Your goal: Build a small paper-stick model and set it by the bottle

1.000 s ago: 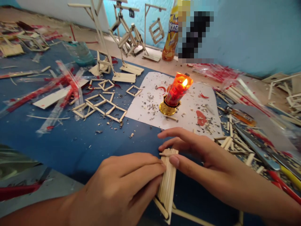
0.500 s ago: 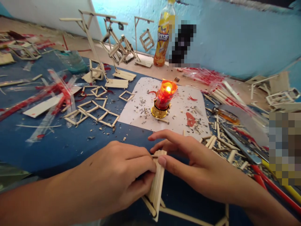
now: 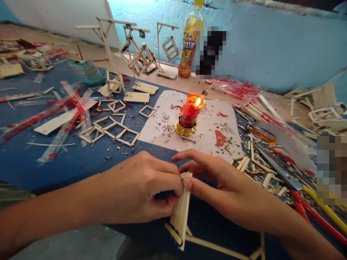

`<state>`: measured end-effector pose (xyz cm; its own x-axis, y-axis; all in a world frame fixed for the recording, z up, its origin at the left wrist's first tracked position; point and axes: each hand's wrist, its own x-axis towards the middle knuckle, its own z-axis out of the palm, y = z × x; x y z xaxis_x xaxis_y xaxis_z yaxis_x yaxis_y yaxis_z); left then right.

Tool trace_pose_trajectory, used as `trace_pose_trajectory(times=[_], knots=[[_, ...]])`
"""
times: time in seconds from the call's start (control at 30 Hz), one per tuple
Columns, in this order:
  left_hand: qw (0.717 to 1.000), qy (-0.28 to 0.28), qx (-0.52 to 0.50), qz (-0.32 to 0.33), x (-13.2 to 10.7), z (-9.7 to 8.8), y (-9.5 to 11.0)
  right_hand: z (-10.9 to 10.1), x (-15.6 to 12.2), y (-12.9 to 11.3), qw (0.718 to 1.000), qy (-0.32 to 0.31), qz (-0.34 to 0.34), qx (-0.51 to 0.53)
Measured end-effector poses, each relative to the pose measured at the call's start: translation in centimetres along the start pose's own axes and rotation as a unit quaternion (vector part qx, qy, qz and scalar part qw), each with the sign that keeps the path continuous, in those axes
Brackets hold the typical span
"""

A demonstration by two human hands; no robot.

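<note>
Between my hands is a stick frame (image 3: 182,211), with several pale wooden sticks joined side by side into a narrow panel and longer sticks reaching out at its lower end. My left hand (image 3: 151,187) is closed at the panel's upper left edge; its fingertips are partly hidden, and a small piece may be pinched there. My right hand (image 3: 214,184) grips the panel's top end, thumb on the near face and fingers behind. Beyond them a lit red candle (image 3: 193,110) in a gold holder stands on a sheet of white paper (image 3: 162,108) strewn with dark bits.
Flat stick lattices (image 3: 110,128) lie left of the paper. Hanging stick frames (image 3: 139,59) and a drink bottle (image 3: 189,47) stand behind. Scissors (image 3: 279,168), loose sticks and red-yellow handled tools (image 3: 317,216) crowd the right. Red plastic wrappers (image 3: 72,108) lie left.
My left hand has shifted slightly right and up along the panel's top edge. My right hand stays in place. The view has moved a little, and the candle flame leans right.
</note>
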<state>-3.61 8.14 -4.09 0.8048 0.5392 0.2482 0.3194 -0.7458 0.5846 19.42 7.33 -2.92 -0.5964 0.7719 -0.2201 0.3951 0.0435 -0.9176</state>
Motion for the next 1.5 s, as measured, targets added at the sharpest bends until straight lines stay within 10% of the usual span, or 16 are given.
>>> trace_pose_trajectory(times=[0.47,0.87,1.5], knots=[[0.993,0.079,0.075,0.042,-0.1,1.4,0.4,0.3,0.0,-0.2,1.000,0.002,0.005,0.004],[0.978,0.128,-0.048,-0.158,-3.6,1.8,3.1,0.7,-1.8,-0.6,0.994,0.045,-0.001,-0.101],[0.953,0.274,0.066,-0.111,-4.7,4.7,3.6,3.5,-1.8,0.7,0.973,0.163,0.006,-0.164]])
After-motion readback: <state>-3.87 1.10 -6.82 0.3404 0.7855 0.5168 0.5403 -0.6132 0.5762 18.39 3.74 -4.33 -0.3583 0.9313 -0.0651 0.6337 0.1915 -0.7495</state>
